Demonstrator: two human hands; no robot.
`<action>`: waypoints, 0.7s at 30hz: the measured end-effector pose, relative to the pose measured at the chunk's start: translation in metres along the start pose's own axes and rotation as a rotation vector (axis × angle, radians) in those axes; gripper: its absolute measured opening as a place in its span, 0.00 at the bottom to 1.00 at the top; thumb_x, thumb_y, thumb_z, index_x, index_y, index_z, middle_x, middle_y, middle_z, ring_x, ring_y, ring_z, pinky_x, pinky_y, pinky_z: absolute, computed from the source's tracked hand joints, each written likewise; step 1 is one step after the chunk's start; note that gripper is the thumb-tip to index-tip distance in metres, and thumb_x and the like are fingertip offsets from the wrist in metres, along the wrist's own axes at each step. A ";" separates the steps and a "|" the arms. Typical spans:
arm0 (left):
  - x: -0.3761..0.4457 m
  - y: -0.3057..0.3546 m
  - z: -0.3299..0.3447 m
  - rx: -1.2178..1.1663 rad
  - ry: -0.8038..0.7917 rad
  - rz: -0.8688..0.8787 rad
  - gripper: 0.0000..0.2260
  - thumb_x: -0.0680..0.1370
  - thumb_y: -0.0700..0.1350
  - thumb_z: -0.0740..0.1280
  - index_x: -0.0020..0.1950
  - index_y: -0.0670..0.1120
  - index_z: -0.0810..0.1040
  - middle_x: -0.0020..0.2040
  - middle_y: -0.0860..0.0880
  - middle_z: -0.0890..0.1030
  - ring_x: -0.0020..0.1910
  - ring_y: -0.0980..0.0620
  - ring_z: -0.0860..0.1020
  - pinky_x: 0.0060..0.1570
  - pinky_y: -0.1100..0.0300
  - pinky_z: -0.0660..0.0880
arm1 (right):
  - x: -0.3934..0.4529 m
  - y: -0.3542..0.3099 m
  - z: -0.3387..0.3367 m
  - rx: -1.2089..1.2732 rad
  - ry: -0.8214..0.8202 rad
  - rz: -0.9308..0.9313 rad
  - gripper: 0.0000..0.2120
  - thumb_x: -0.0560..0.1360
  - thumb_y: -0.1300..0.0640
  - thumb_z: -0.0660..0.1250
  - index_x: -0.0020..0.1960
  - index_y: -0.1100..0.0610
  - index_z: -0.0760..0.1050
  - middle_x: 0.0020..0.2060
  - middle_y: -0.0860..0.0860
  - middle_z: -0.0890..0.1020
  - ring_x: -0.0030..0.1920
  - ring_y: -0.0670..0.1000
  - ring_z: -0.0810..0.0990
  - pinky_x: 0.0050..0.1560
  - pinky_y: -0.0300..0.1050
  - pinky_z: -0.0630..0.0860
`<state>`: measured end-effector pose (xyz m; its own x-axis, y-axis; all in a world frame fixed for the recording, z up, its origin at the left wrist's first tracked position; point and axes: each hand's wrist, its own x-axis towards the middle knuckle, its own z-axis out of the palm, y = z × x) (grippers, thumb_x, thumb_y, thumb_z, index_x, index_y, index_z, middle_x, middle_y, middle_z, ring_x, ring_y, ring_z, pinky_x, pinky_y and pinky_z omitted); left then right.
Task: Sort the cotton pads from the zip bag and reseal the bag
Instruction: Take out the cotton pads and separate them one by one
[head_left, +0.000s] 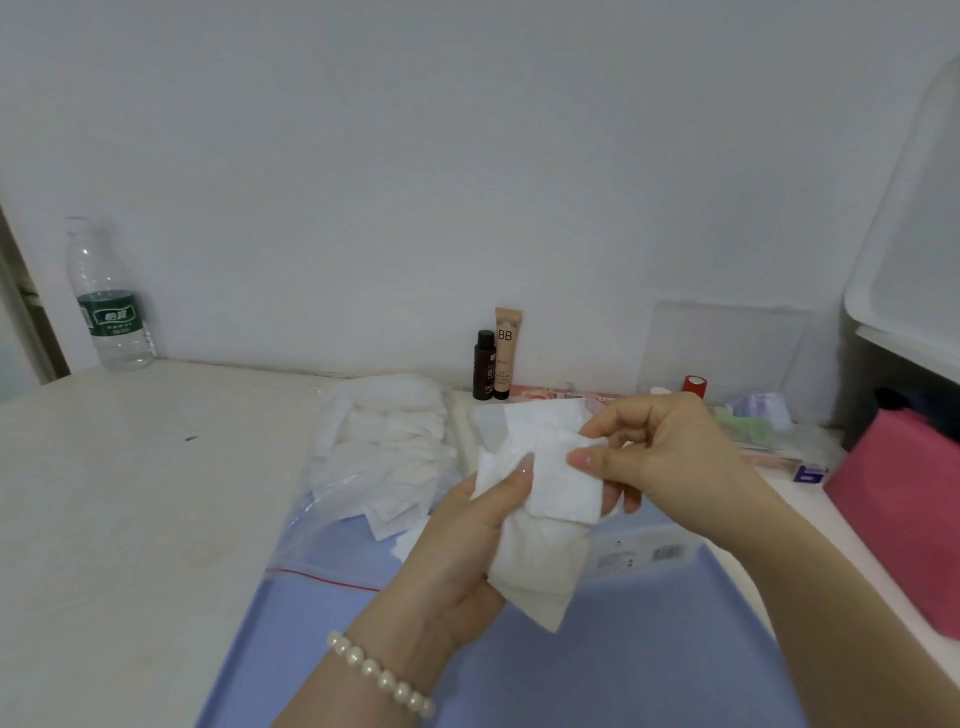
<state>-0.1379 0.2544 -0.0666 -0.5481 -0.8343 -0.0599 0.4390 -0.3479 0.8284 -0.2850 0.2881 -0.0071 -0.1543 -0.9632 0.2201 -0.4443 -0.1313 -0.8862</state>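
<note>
My left hand (462, 551) grips a stack of white square cotton pads (540, 540) above a blue mat (597, 665). My right hand (660, 457) pinches the top pad (558, 483) of that stack between thumb and fingers. A clear zip bag (358, 499) with a red seal line lies on the table to the left, its mouth toward me. Several more cotton pads (395, 441) lie inside it and spill near its opening.
A water bottle (106, 301) stands at the far left by the wall. A dark small bottle (484, 366) and a BB cream tube (505, 353) stand at the back. A red cap (694, 387), small packets (758, 415) and a pink box (904, 509) are on the right.
</note>
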 end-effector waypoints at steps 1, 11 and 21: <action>0.000 0.000 0.000 0.005 0.005 -0.003 0.13 0.77 0.45 0.64 0.59 0.43 0.78 0.53 0.42 0.83 0.51 0.46 0.82 0.46 0.56 0.79 | 0.000 0.001 0.001 -0.019 0.012 -0.003 0.06 0.68 0.67 0.73 0.37 0.59 0.78 0.22 0.50 0.78 0.20 0.47 0.77 0.21 0.37 0.71; -0.002 0.005 0.001 -0.020 -0.013 0.005 0.17 0.75 0.49 0.64 0.61 0.43 0.78 0.54 0.43 0.83 0.52 0.46 0.82 0.42 0.59 0.79 | 0.001 0.006 0.009 -0.404 0.041 -0.248 0.13 0.71 0.57 0.71 0.52 0.43 0.77 0.45 0.40 0.72 0.42 0.35 0.71 0.40 0.23 0.65; -0.002 0.007 0.001 -0.186 -0.049 -0.087 0.17 0.75 0.50 0.63 0.59 0.42 0.78 0.54 0.42 0.83 0.48 0.47 0.82 0.46 0.56 0.78 | 0.002 0.011 0.015 -0.284 0.199 -0.417 0.14 0.65 0.62 0.76 0.37 0.43 0.77 0.44 0.42 0.75 0.47 0.38 0.73 0.46 0.24 0.64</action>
<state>-0.1339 0.2541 -0.0601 -0.6217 -0.7773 -0.0958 0.5098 -0.4945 0.7040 -0.2775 0.2810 -0.0226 -0.0655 -0.7765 0.6267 -0.7204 -0.3978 -0.5682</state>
